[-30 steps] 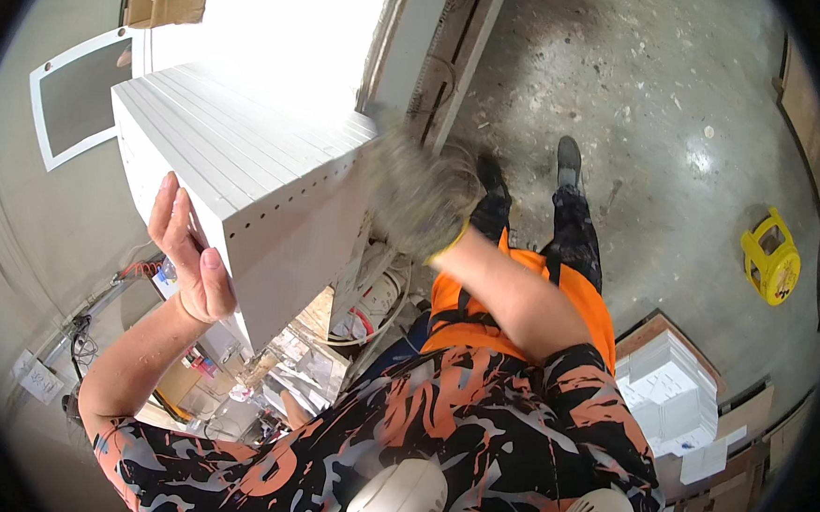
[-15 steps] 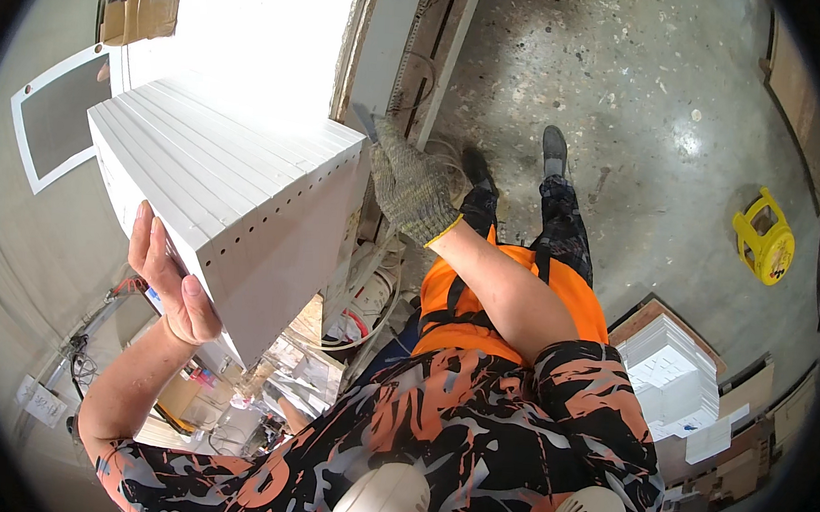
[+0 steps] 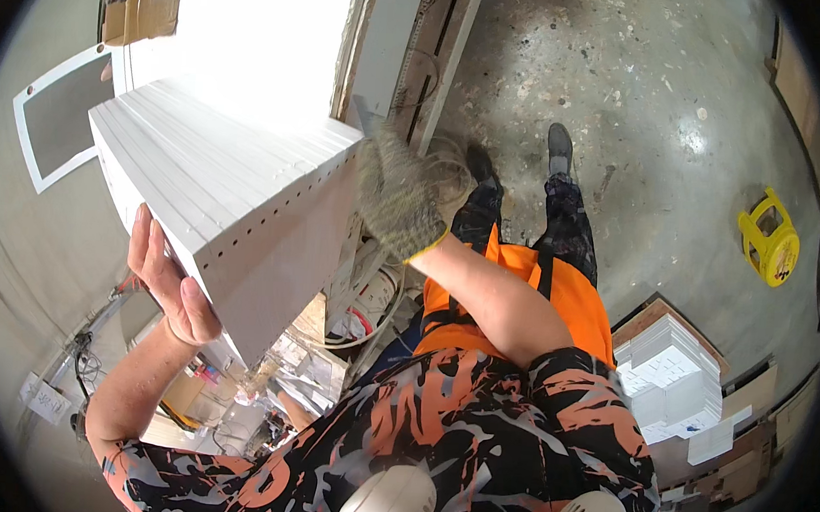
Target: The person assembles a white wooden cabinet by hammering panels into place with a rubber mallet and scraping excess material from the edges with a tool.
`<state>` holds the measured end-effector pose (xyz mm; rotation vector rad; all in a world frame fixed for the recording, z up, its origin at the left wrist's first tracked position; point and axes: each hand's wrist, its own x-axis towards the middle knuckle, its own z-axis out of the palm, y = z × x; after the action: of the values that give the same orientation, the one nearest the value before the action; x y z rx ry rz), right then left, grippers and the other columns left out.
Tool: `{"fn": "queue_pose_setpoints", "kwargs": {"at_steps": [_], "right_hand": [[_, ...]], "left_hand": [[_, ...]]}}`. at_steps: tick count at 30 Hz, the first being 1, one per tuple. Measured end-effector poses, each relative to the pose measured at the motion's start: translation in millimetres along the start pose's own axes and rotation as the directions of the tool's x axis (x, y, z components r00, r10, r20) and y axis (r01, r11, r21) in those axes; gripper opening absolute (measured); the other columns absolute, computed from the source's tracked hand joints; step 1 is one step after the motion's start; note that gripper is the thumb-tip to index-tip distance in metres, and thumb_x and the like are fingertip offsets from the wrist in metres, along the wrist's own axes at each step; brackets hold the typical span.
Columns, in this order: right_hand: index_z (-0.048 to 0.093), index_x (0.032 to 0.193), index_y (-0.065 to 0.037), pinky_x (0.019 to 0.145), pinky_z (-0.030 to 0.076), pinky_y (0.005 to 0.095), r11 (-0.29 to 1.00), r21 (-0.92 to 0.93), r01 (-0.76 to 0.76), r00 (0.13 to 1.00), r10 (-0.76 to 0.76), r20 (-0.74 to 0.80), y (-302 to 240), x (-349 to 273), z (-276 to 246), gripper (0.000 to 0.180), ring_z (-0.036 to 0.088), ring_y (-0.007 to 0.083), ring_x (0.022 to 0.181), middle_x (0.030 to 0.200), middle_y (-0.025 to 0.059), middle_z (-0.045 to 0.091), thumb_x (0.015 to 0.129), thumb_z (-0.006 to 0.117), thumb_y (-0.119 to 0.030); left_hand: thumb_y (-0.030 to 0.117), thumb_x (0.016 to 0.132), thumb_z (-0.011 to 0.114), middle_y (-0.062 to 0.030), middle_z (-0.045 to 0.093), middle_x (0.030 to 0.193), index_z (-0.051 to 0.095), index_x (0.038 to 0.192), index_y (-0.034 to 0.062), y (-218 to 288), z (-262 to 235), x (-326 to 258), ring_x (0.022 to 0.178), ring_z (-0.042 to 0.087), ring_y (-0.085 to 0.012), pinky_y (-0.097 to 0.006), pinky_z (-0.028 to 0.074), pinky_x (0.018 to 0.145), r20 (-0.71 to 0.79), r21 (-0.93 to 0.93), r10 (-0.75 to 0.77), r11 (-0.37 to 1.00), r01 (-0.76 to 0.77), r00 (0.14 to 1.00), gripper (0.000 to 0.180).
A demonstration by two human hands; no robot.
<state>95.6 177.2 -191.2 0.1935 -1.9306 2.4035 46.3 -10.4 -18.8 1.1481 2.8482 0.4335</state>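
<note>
White panels [image 3: 247, 162], finely striped with grey lines and dotted with dark spots along one edge, meet a mottled grey-green glove [image 3: 397, 194] cuffed in yellow. A black shirt [image 3: 439, 389] splashed with coral and grey tops a bright orange apron [image 3: 567, 298] and black trousers [image 3: 567, 223] patterned in grey. A vivid yellow stool [image 3: 781, 260] stands out against the speckled grey floor [image 3: 659, 168]; a cardboard box [image 3: 155, 1] shows brown.
</note>
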Motion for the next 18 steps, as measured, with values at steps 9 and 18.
{"fn": "queue_pose_setpoints", "kwargs": {"at_steps": [9,18], "right_hand": [[0.047,0.126,0.005,0.080,0.054,0.0340,0.916,0.331,0.225,0.968,-0.250,0.032,-45.6,-1.2,33.3,0.038,0.062,0.0202,0.097,0.112,0.0124,0.060,0.092,0.050,-0.012],[0.054,0.121,0.003,0.078,0.055,0.0339,0.953,-0.024,0.303,0.952,-0.301,0.061,-67.7,-3.3,34.7,0.034,0.062,0.0199,0.096,0.112,0.0132,0.060,0.091,0.055,-0.012]], "left_hand": [[0.026,0.097,0.031,-0.0262,0.017,0.149,0.024,0.145,-0.0061,4.1,-4.0,-4.4,0.142,0.015,-0.0342,-0.044,0.017,0.114,0.046,0.053,-0.020,0.998,0.018,0.999,0.058],[0.028,0.096,0.028,-0.0242,0.020,0.149,0.026,0.144,-0.0030,-12.5,-7.6,1.5,0.141,0.021,-0.0320,-0.046,0.024,0.112,0.074,0.128,-0.002,0.992,-0.007,0.997,0.057]]}}
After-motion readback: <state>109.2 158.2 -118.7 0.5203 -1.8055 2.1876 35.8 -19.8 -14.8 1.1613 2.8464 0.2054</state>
